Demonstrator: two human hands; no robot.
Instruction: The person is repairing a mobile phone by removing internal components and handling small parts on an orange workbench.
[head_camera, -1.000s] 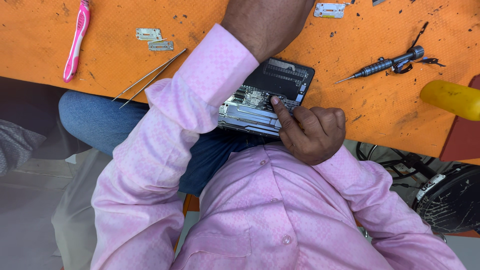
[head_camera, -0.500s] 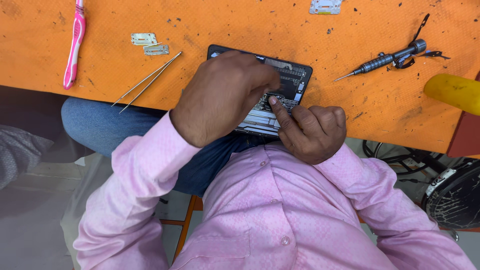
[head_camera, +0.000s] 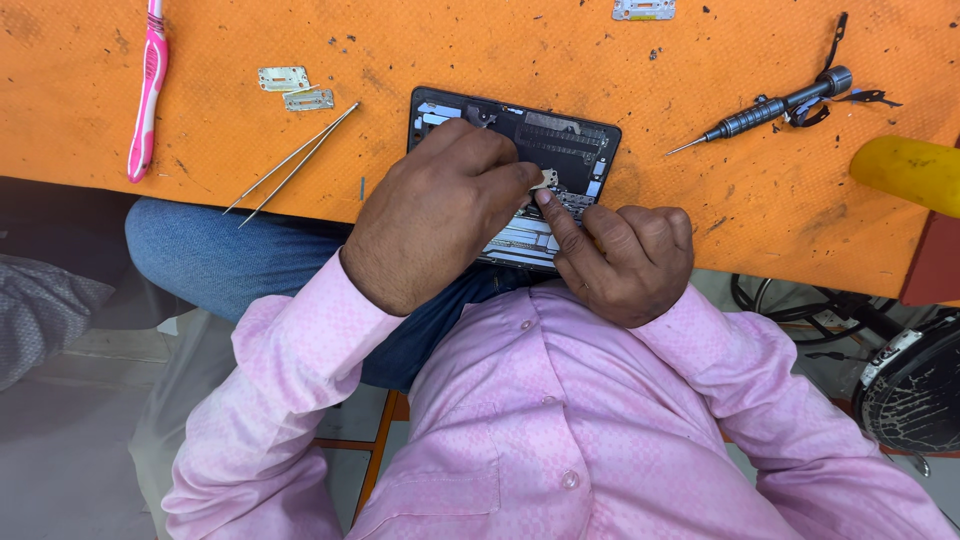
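A: head cam, anything different? 
B: opened phone (head_camera: 560, 150) still straddling the orange mat (head_camera: 200, 50) edge. Left hand (head_camera: 440, 215) slid lower, fingers pinching a small beige bit (head_camera: 547, 179); right hand (head_camera: 630, 260) curled, forefinger pressing beside it

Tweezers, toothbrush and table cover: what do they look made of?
Tweezers: bare metal, going by the silvery sheen and thin prongs. Toothbrush: glossy pink and white plastic, probably. Table cover: orange matte mat, perhaps rubber or felt; scuffed and speckled.
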